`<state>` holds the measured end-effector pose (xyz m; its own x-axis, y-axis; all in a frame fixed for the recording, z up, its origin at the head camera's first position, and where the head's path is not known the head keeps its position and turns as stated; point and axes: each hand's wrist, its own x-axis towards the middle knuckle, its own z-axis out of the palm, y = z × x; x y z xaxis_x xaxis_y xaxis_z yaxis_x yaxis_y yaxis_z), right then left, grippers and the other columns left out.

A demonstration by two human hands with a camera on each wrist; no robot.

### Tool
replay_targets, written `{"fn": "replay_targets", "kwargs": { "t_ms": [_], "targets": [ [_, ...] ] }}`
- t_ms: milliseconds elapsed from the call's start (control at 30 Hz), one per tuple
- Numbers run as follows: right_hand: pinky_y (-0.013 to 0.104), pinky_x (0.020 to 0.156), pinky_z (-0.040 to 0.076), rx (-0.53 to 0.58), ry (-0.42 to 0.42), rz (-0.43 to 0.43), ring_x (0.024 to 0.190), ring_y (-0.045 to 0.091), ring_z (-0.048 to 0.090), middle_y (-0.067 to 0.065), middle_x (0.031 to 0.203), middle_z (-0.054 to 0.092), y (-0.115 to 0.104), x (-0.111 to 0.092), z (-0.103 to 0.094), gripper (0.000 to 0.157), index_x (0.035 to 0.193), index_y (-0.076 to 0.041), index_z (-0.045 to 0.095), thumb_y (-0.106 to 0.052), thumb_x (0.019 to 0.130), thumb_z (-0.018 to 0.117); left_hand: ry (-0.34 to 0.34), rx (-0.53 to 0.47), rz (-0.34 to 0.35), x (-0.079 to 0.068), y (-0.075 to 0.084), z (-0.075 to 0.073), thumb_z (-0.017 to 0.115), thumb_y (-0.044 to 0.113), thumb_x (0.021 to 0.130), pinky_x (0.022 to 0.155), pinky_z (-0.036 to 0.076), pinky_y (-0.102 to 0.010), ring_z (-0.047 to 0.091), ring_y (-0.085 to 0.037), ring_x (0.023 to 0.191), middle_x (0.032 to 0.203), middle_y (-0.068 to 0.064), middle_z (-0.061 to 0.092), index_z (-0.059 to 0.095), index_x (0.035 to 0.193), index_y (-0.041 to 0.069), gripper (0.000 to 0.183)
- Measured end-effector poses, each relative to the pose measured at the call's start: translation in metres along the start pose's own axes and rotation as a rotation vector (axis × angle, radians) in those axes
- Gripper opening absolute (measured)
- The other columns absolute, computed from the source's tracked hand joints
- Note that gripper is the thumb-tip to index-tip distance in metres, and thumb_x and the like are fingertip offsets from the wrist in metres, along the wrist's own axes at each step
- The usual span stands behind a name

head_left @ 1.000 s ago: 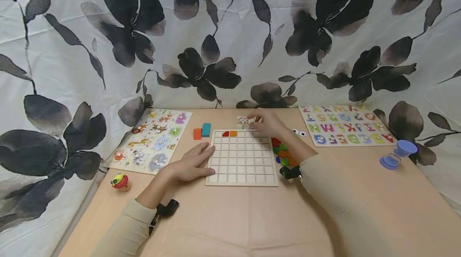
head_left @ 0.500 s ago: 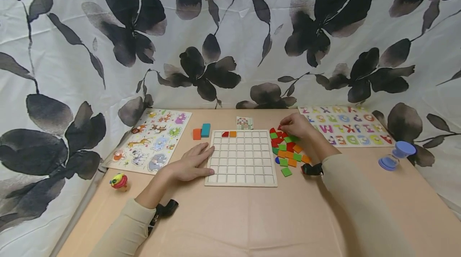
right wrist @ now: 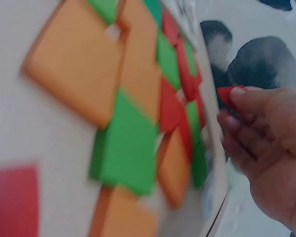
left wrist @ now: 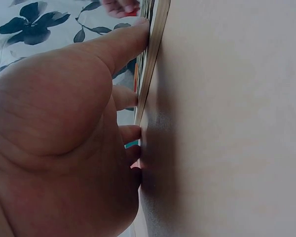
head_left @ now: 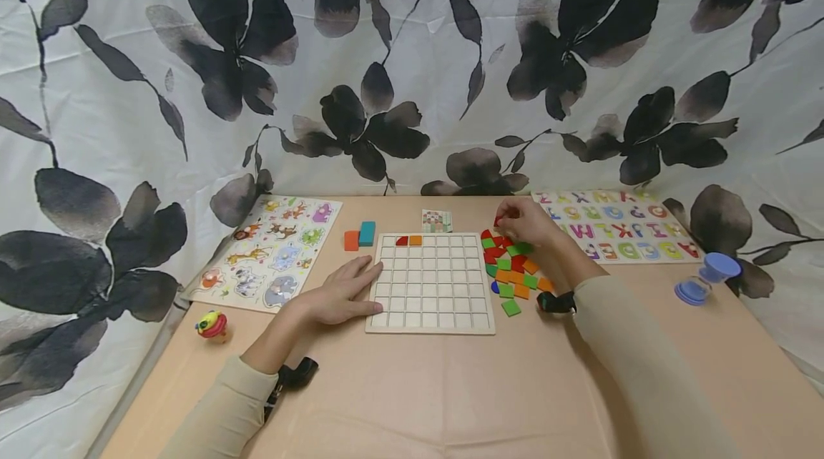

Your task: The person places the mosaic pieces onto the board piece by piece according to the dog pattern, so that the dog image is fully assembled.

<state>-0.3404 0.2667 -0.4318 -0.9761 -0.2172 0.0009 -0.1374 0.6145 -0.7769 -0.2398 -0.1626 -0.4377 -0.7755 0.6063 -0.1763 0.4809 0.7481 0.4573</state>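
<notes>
A wooden grid board [head_left: 438,287] lies in front of me, with a red piece [head_left: 403,241] and an orange square [head_left: 415,240] in its top row. My left hand [head_left: 341,292] rests at the board's left edge, fingers straight; the left wrist view shows its fingertips along the rim. Beyond the board's right side, my right hand [head_left: 528,223] pinches a small red tile [right wrist: 228,95] between thumb and fingers, above the far end of a pile of flat coloured tiles [head_left: 508,277]. Red, green and orange tiles fill much of the right wrist view.
A small picture card [head_left: 437,221] lies behind the board. An orange block [head_left: 351,240] and a teal block [head_left: 367,233] sit left of it. Farther out are an animal board [head_left: 270,252], a letter board [head_left: 618,226], a colourful toy [head_left: 213,324] and a blue hourglass-shaped object [head_left: 707,279].
My right hand has moved right from the picture card to the tile pile, then lifted slightly with a red tile pinched. My left hand stays at the board's edge.
</notes>
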Motion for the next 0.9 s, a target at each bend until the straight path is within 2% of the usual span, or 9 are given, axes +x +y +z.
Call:
{"fn": "replay_targets", "kwargs": {
  "t_ms": [133, 233, 367, 467, 633, 767, 900],
  "targets": [
    [0.034, 0.081, 0.048, 0.035, 0.05, -0.085, 0.092, 0.026, 0.052, 0.007, 0.103, 0.061, -0.024, 0.005, 0.005, 0.016, 0.11, -0.01, 0.064, -0.016, 0.095, 0.061, 0.002, -0.006, -0.002, 0.001, 0.0, -0.001, 0.058, 0.057, 0.089, 0.114, 0.009, -0.056, 0.004, -0.033, 0.146, 0.16, -0.012, 0.006, 0.018, 0.155, 0.022, 0.085],
    [0.032, 0.076, 0.048, 0.048, 0.055, -0.165, 0.09, 0.025, 0.052, 0.005, 0.104, 0.062, -0.042, 0.012, 0.016, 0.015, 0.108, -0.013, 0.068, -0.014, 0.095, 0.061, 0.004, -0.008, -0.001, 0.001, 0.001, -0.002, 0.058, 0.055, 0.089, 0.114, 0.009, -0.056, 0.004, -0.034, 0.146, 0.16, -0.013, 0.007, 0.018, 0.155, 0.021, 0.084],
    [0.028, 0.071, 0.049, 0.04, -0.008, -0.264, 0.085, 0.024, 0.054, 0.007, 0.101, 0.063, -0.063, 0.022, 0.041, 0.015, 0.107, -0.011, 0.068, -0.008, 0.094, 0.061, -0.001, -0.01, -0.006, 0.0, 0.002, -0.001, 0.058, 0.055, 0.09, 0.114, 0.009, -0.056, 0.005, -0.034, 0.146, 0.16, -0.014, 0.006, 0.017, 0.155, 0.021, 0.084],
    [0.028, 0.072, 0.049, 0.004, -0.057, -0.288, 0.083, 0.022, 0.056, 0.006, 0.094, 0.064, -0.072, 0.03, 0.061, 0.016, 0.107, -0.006, 0.066, -0.005, 0.09, 0.065, -0.005, -0.016, -0.009, 0.0, 0.002, -0.001, 0.058, 0.055, 0.089, 0.114, 0.008, -0.055, 0.004, -0.033, 0.146, 0.16, -0.013, 0.005, 0.017, 0.155, 0.021, 0.084],
    [0.029, 0.072, 0.049, -0.052, -0.125, -0.298, 0.08, 0.019, 0.059, 0.006, 0.088, 0.065, -0.078, 0.038, 0.087, 0.013, 0.097, -0.002, 0.066, -0.002, 0.085, 0.071, -0.006, -0.019, -0.005, 0.0, 0.001, 0.001, 0.058, 0.056, 0.089, 0.114, 0.008, -0.056, 0.003, -0.032, 0.147, 0.16, -0.013, 0.006, 0.017, 0.155, 0.021, 0.084],
    [0.031, 0.077, 0.049, -0.125, -0.143, -0.291, 0.082, 0.018, 0.057, 0.003, 0.088, 0.067, -0.079, 0.038, 0.098, 0.006, 0.091, -0.005, 0.071, -0.003, 0.086, 0.07, -0.002, -0.012, -0.005, 0.0, 0.001, 0.0, 0.058, 0.055, 0.09, 0.114, 0.009, -0.056, 0.004, -0.033, 0.146, 0.16, -0.013, 0.006, 0.017, 0.155, 0.021, 0.084],
    [0.031, 0.08, 0.048, -0.205, -0.135, -0.261, 0.084, 0.016, 0.057, -0.002, 0.087, 0.067, -0.08, 0.036, 0.103, 0.005, 0.09, -0.01, 0.074, -0.008, 0.088, 0.07, 0.001, -0.006, 0.001, 0.0, 0.002, -0.001, 0.058, 0.055, 0.09, 0.114, 0.01, -0.057, 0.005, -0.034, 0.146, 0.16, -0.014, 0.006, 0.017, 0.155, 0.021, 0.084]
  ]
}}
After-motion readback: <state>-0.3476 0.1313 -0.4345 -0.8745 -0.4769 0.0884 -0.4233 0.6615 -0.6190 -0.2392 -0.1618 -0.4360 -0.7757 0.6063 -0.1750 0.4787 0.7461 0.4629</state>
